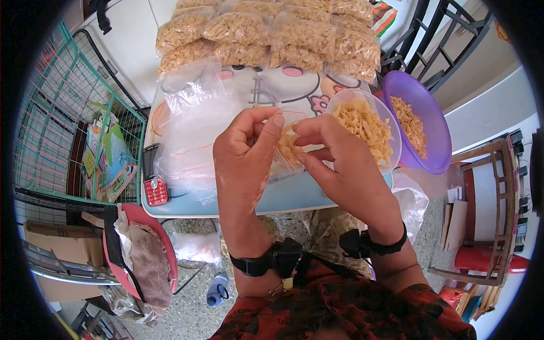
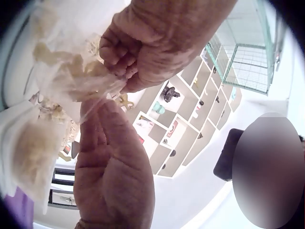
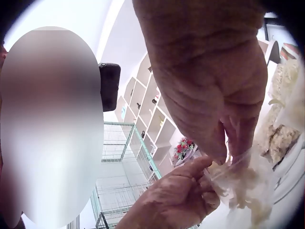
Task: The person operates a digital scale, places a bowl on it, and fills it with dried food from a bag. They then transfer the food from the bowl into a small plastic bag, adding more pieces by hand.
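Note:
A clear zip bag (image 1: 288, 148) with a red seal line, partly filled with dried yellowish flakes, is held up over the table (image 1: 238, 208). My left hand (image 1: 243, 150) pinches the bag's upper edge between thumb and curled fingers. From the other side, my right hand (image 1: 343, 158) grips the bag, thumb and fingertips at its edge. In the right wrist view the flakes (image 3: 243, 195) show through the plastic below the fingertips. A translucent bowl (image 1: 395, 148) of similar flakes stands beside my right hand. To the left lie flat clear bags (image 1: 195, 127) with red seal lines.
Filled bags (image 1: 238, 31) are stacked along the table's back. A purple basin (image 1: 436, 136) with more flakes stands at the right. A red keypad phone (image 1: 157, 191) lies at the left edge, near a green wire cage (image 1: 68, 113). A pink basin (image 1: 164, 249) is below.

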The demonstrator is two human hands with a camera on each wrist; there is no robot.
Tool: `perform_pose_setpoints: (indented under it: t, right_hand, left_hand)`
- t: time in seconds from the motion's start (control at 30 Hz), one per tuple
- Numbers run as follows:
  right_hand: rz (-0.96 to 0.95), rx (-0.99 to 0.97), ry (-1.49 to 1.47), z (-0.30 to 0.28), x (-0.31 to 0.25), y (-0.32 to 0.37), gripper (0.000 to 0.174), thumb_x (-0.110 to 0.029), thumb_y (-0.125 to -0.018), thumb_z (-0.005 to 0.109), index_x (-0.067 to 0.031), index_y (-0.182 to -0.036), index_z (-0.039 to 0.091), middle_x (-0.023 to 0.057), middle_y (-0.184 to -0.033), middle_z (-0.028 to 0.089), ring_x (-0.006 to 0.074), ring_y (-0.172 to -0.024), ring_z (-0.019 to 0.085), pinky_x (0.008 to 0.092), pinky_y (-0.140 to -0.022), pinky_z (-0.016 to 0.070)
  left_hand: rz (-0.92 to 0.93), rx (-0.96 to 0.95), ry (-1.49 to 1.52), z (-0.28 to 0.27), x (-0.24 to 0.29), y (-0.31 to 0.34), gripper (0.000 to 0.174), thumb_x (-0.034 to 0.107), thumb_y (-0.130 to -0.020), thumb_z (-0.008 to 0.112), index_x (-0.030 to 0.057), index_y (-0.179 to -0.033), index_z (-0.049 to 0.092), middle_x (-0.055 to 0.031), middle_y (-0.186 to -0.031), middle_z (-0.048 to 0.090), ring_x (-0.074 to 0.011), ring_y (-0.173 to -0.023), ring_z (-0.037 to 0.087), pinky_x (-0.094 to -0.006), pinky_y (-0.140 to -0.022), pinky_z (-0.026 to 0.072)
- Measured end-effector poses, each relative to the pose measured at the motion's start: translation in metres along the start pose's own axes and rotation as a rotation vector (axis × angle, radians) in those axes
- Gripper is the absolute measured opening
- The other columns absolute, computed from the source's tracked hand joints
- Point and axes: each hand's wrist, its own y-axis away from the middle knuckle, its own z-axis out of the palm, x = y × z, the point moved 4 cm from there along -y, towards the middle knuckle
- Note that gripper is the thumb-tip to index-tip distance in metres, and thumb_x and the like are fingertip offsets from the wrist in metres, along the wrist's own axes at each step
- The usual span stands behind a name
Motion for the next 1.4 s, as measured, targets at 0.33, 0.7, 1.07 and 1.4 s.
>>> perform_pose_setpoints:
  t: [0.33,0.7,1.07,1.4]
  right_hand:
    - [-0.232,-0.237,0.462,0.014,0.003,0.005,0.029,0.003,-0.083,0.056,-0.0008,-0.112,0.059,0.0191,-0.112,0.062,0.0371,-0.104,0.06,0.0409,-0.088,0.0505]
    - [-0.384,-0.025,0.463,-0.004,-0.024,0.003,0.023,-0.008,-0.081,0.069,-0.0063,-0.104,0.064,0.0086,-0.094,0.065,0.0304,-0.098,0.06,0.0416,-0.084,0.0463]
    - [-0.534,0.2,0.4,-0.039,-0.016,0.004,0.017,-0.002,-0.082,0.066,-0.0048,-0.099,0.066,0.01,-0.094,0.066,0.0298,-0.095,0.063,0.0392,-0.083,0.0487]
    - [0.023,0.218,0.513,-0.128,0.032,0.034,0.017,-0.009,-0.086,0.068,-0.0037,-0.102,0.067,0.0081,-0.086,0.066,0.0178,-0.067,0.06,0.029,-0.061,0.0481]
  left_hand:
    - [0.012,-0.102,0.069,0.004,0.001,0.004,0.019,0.016,-0.096,0.064,-0.001,-0.102,0.068,0.0046,-0.075,0.059,-0.0006,-0.064,0.045,-0.0175,-0.053,0.0343]
    - [0.105,0.207,0.063,-0.003,-0.009,-0.005,0.015,0.013,-0.094,0.067,0.0001,-0.091,0.061,0.0035,-0.071,0.057,0.0,-0.061,0.045,-0.0161,-0.052,0.0328]
    - [0.223,0.278,0.073,-0.002,0.007,0.003,0.015,0.013,-0.092,0.069,0.0014,-0.088,0.062,0.0052,-0.068,0.056,0.0008,-0.06,0.043,-0.0162,-0.052,0.0331]
    - [0.202,0.335,0.095,0.0,0.001,0.001,0.013,0.013,-0.094,0.067,-0.0001,-0.094,0.065,0.0054,-0.076,0.058,-0.0004,-0.067,0.046,-0.0156,-0.058,0.0374]
